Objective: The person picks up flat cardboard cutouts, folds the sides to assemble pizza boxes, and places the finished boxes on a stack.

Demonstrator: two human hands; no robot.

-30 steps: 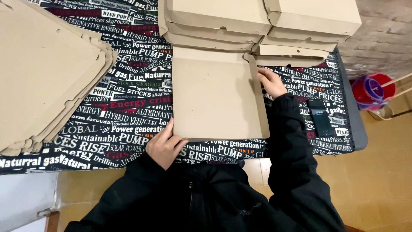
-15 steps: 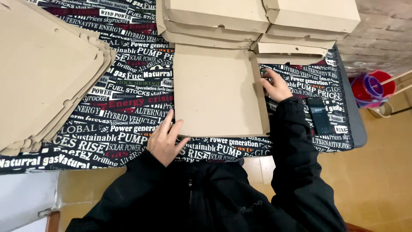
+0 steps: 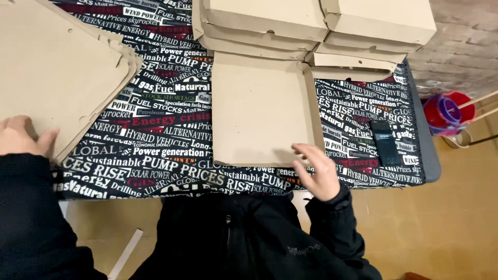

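A flat brown cardboard box blank [image 3: 259, 109] lies in the middle of the table on a black cloth printed with words [image 3: 166, 129]. My right hand [image 3: 316, 171] hovers over its near right corner with fingers spread, holding nothing. My left hand [image 3: 23, 137] rests on the near edge of a tall stack of flat cardboard blanks [image 3: 57, 72] at the left, fingers laid on the top sheets.
Folded cardboard boxes [image 3: 316, 23] are stacked along the far edge of the table. A dark phone [image 3: 385, 142] lies near the right edge. On the floor to the right stand red and purple buckets [image 3: 446, 111]. A white strip [image 3: 127, 251] lies on the floor.
My left hand left the box blank's near left corner and went far left to the stack. My right hand slid from the blank's right flap down to its near right corner.
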